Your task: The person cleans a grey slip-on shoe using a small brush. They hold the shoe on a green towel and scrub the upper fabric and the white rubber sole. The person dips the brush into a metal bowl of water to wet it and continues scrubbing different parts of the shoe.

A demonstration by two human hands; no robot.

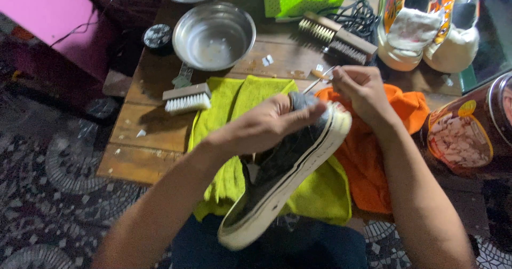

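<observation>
Head view — left hand grips sneaker over table edge.

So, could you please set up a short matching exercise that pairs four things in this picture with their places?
Things:
1. shoe
2. white-bristled brush
3. steel bowl
4. orange cloth

Places:
A. under the right forearm
B. on the table beyond the green cloth
C. in the left hand
D. at the green cloth's left edge

Pairs: 1-C, 2-D, 3-B, 4-A
</observation>
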